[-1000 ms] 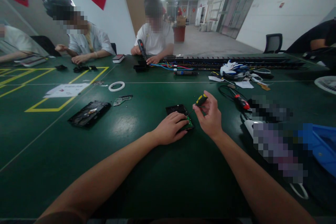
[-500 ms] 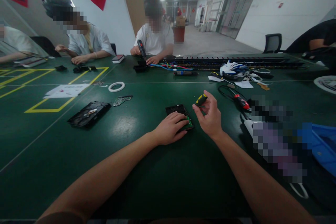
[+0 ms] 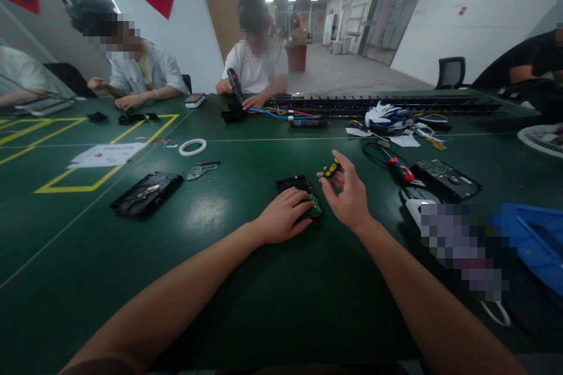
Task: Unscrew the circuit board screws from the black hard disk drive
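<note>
In front of me lies a black hard drive [image 3: 292, 183] with a green circuit board [image 3: 315, 208] on its near right part. My left hand [image 3: 282, 215] holds it against the table, fingers laid over the board and partly hiding it. Just right of the drive, my right hand [image 3: 349, 196] grips a small yellow-and-black screwdriver [image 3: 332, 169] by the handle. The handle tilts up to the right. Its shaft points down toward the board's edge, and I cannot tell whether the tip touches.
Leftward lie another black drive casing [image 3: 147, 193], a loose circuit board [image 3: 203, 170] and a white tape ring [image 3: 192, 147]. On the right are a red-and-black screwdriver [image 3: 401, 170], another drive [image 3: 447, 179] and a blue bin [image 3: 534, 240]. Across the table a person [image 3: 257, 67] holds a power screwdriver [image 3: 234, 84].
The screwdriver in my right hand has turned in the fingers and shifted slightly left. My left hand stays on the drive. The whole view has shifted a little.
</note>
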`<move>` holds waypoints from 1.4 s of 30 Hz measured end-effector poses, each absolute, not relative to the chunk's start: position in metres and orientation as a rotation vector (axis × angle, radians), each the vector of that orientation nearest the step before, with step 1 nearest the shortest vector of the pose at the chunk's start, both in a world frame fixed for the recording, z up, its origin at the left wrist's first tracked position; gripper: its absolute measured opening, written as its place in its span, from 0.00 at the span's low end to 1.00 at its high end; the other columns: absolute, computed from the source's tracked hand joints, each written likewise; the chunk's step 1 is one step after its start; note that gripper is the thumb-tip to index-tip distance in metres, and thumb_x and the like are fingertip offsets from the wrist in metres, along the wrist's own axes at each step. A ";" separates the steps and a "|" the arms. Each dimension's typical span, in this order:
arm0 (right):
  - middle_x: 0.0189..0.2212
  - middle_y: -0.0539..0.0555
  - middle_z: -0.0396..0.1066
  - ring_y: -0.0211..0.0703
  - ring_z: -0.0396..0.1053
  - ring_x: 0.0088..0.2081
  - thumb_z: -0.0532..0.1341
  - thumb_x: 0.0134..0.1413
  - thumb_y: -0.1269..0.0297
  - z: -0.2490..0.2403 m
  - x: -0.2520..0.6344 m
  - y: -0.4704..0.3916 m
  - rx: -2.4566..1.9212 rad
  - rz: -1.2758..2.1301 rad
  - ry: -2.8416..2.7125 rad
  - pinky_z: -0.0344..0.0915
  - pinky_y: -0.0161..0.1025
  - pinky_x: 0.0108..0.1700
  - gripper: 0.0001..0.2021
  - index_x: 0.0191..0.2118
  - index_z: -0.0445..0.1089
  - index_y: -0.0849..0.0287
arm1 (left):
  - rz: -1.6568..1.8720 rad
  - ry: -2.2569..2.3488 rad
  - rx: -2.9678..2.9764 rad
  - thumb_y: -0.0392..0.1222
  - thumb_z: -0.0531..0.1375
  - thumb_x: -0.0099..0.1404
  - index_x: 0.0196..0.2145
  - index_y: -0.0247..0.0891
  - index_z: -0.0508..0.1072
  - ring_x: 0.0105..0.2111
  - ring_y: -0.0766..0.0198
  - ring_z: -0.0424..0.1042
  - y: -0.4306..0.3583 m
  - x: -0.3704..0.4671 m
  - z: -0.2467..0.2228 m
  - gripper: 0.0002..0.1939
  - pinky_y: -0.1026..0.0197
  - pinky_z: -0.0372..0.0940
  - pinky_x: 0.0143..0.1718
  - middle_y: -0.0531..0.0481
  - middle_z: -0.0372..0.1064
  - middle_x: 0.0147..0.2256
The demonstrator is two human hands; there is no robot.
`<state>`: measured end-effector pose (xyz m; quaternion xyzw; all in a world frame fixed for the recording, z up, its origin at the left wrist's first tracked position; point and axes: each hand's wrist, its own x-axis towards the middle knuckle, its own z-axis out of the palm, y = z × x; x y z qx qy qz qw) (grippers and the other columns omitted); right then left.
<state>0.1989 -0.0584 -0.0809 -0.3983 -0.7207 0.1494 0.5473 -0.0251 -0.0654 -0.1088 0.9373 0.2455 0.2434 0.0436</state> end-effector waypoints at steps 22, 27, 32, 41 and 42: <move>0.45 0.58 0.78 0.51 0.76 0.44 0.62 0.67 0.66 0.001 0.196 -0.060 -1.150 -0.074 -2.038 0.71 0.50 0.49 0.09 0.49 0.76 0.57 | 0.758 0.727 2.881 0.50 0.56 0.76 0.60 0.37 0.70 0.62 0.47 0.67 -0.064 -0.025 -0.110 0.21 0.40 0.63 0.65 0.37 0.68 0.59; 0.45 0.58 0.80 0.52 0.77 0.46 0.63 0.64 0.70 0.032 0.191 -0.060 -1.261 -0.060 -2.225 0.69 0.47 0.50 0.09 0.48 0.78 0.59 | 0.678 0.719 2.912 0.51 0.56 0.76 0.61 0.37 0.70 0.60 0.47 0.68 -0.061 -0.025 -0.107 0.22 0.41 0.62 0.65 0.37 0.68 0.59; 0.40 0.57 0.81 0.50 0.77 0.41 0.60 0.70 0.64 0.050 0.183 -0.058 -1.339 -0.058 -2.336 0.66 0.44 0.46 0.10 0.42 0.79 0.59 | 0.668 0.717 2.902 0.49 0.57 0.76 0.62 0.38 0.69 0.61 0.48 0.68 -0.060 -0.026 -0.105 0.22 0.40 0.59 0.68 0.38 0.68 0.59; 0.37 0.54 0.81 0.46 0.77 0.39 0.66 0.65 0.65 0.063 0.176 -0.034 -1.409 0.082 -2.388 0.63 0.39 0.40 0.04 0.41 0.78 0.58 | 0.693 0.725 2.872 0.50 0.58 0.76 0.62 0.38 0.69 0.62 0.48 0.67 -0.057 -0.026 -0.107 0.22 0.39 0.60 0.68 0.38 0.68 0.61; 0.37 0.54 0.81 0.46 0.77 0.38 0.67 0.65 0.65 0.064 0.176 -0.033 -1.395 0.102 -2.393 0.63 0.38 0.40 0.04 0.40 0.78 0.58 | 0.693 0.735 2.870 0.50 0.57 0.76 0.62 0.38 0.69 0.62 0.47 0.67 -0.057 -0.026 -0.107 0.22 0.39 0.59 0.68 0.38 0.68 0.61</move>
